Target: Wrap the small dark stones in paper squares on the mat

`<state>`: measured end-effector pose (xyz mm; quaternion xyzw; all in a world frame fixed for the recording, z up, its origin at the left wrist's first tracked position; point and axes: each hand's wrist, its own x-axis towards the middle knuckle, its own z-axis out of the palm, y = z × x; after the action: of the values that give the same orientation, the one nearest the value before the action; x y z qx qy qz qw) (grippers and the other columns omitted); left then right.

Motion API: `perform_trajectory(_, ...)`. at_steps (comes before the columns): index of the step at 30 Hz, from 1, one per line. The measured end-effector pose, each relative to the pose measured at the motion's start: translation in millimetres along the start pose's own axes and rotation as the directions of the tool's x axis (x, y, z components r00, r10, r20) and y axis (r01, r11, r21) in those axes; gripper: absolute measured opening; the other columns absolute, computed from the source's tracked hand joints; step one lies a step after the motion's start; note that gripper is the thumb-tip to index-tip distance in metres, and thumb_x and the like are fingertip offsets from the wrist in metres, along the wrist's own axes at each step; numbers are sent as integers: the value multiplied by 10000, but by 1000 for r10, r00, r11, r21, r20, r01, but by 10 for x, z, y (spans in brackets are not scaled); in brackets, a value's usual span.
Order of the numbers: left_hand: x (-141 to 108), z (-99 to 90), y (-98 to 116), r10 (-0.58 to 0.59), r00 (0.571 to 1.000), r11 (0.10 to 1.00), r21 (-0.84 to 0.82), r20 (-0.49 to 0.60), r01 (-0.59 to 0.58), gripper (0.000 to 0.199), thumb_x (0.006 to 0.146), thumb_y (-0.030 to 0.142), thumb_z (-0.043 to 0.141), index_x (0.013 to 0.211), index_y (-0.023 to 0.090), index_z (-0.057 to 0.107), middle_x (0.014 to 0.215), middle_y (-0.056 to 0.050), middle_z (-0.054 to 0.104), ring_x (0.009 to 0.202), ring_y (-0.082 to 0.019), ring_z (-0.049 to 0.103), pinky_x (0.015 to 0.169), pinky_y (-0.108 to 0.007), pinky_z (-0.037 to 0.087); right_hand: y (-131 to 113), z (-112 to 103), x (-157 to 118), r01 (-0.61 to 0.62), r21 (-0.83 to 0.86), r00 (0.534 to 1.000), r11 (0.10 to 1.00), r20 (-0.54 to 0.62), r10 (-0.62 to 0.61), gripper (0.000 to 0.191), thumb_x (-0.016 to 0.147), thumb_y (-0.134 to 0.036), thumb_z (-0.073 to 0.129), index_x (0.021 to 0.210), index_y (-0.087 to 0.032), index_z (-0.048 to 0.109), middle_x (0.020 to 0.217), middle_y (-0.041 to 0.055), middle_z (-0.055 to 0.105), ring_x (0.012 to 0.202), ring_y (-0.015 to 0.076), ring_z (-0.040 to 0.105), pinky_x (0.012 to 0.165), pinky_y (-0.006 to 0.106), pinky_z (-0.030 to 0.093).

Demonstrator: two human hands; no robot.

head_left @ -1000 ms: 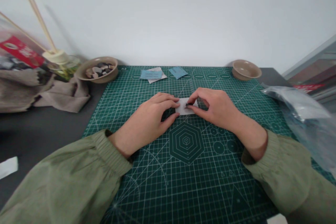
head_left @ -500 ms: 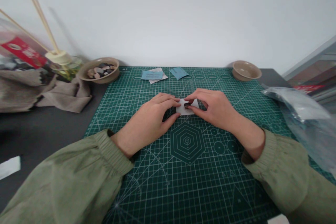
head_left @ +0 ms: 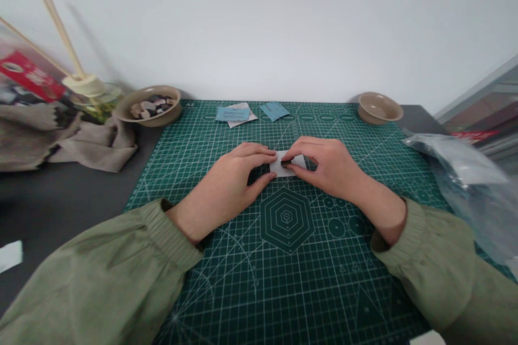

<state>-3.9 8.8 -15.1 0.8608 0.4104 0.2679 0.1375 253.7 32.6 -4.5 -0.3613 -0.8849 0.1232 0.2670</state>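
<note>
A small white wipe (head_left: 300,161) lies flat on the green cutting mat (head_left: 307,280), in the middle of the view. My left hand (head_left: 238,172) holds its left edge down, with the thumb at the lower corner and the fingertips at the upper one. Between the thumb and fingers of my right hand (head_left: 324,164) is a small dark pebble (head_left: 285,163). The pebble sits against the wipe, near its centre; its underside is hidden. Both hands are close together, fingertips just a little apart.
Behind left, a tan bowl (head_left: 125,110) holds several pebbles. Two blue sachets (head_left: 275,111) lie at the mat's back. Another tan bowl (head_left: 379,109) stands back right, near a clear plastic bag (head_left: 465,167). A reed diffuser (head_left: 91,91) and grey cloth (head_left: 95,145) are far left.
My right hand has moved the pebble slightly left across the wipe. My left hand keeps its place at the wipe's edge. The whole view has shifted a little.
</note>
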Motion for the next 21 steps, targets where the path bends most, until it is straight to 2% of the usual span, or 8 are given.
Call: perform_trajectory(21,-9,6,-16,7,1000,1000,-5,-9,-7,315,1002,251,711,1304,198,782,1370,-98,754,1318,-288,683,1184,-499,546,-50,7,-6,7,-66,1000,998,10,-6,111,995,-227,729,1080,-236,799,1116,18,813,997,211,771,912,328,555)
